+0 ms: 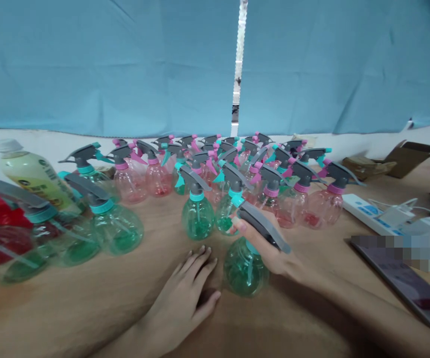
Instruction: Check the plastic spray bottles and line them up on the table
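My right hand (pixel 265 236) grips a green spray bottle (pixel 245 271) by its neck, below the grey and teal spray head. The bottle stands nearly upright just above or on the wooden table (pixel 162 233); I cannot tell which. Palm down on the table, to the left of that bottle, my left hand (pixel 188 288) lies with its fingers stretched out and holds nothing. Right behind the hands stands another green spray bottle (pixel 197 219) with a teal collar. The right hand partly hides a further green spray bottle (pixel 224 214).
Several pink and green spray bottles (pixel 157 176) fill the back of the table. More green spray bottles (pixel 118 231) and a yellowish drink bottle (pixel 36 174) stand at left. On the right are a white power strip (pixel 368 214), a dark tablet (pixel 397 278) and an open cardboard box (pixel 411 159).
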### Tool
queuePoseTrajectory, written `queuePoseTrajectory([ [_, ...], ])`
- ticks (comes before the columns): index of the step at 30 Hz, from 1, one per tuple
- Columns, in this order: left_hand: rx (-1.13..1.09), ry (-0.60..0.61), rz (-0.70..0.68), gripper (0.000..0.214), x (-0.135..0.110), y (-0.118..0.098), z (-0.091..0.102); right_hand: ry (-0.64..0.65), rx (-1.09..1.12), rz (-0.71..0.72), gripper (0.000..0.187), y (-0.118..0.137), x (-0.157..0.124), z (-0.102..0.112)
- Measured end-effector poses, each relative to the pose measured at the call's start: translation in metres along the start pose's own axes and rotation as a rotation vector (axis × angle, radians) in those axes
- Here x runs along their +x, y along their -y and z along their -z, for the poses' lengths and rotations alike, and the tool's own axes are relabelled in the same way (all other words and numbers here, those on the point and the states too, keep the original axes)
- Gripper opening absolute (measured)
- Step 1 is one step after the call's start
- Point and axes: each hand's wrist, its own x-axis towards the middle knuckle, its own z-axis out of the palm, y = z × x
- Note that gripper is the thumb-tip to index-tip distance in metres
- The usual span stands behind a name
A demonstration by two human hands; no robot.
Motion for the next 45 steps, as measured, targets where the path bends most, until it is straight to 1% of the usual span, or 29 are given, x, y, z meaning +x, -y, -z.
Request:
queuePoseTrajectory([
  [6,-0.031,0.002,0.02,0.047,0.0001,-0.001,0.0005,0.035,0.019,-0.007,0.021,0.0088,0.0013,0.002],
  [9,-0.048,-0.001,0.017,0.048,-0.0007,-0.0005,-0.0007,0.015,0.075,0.004,0.013,0.0103,0.0004,0.0011],
  [11,-0.06,-0.006,0.02,0.048,-0.0012,0.0,-0.0015,0.006,0.092,0.001,0.012,0.0094,-0.0009,0.0002],
  [16,-0.063,-0.002,0.022,0.049,-0.0006,0.0006,-0.0019,0.039,0.133,-0.044,0.014,0.0065,-0.0037,-0.0007],
  [22,-0.052,0.019,0.009,0.048,0.0006,-0.0002,0.0003,0.03,0.139,-0.028,0.014,0.0028,-0.0047,-0.0014],
  [27,-0.068,0.035,0.026,0.047,0.0013,-0.0009,0.0024,0.024,0.099,-0.059,0.018,0.0021,-0.0042,-0.0014],
  [32,-0.08,0.039,0.026,0.048,0.001,-0.0002,0.0006,0.031,0.116,-0.029,0.014,0.0058,-0.0032,0.0006],
  [36,-0.087,0.028,0.028,0.048,0.0012,0.0,0.0,0.034,0.094,-0.025,0.015,0.0038,-0.0032,0.0002],
  [40,-0.071,0.032,0.027,0.048,0.0018,-0.0006,0.0016,0.025,0.136,-0.004,0.016,0.001,-0.0024,-0.0007],
  [45,-0.063,0.043,0.023,0.048,0.0024,-0.0009,0.0027,0.02,0.093,-0.005,0.016,0.0032,-0.0027,0.0005],
])
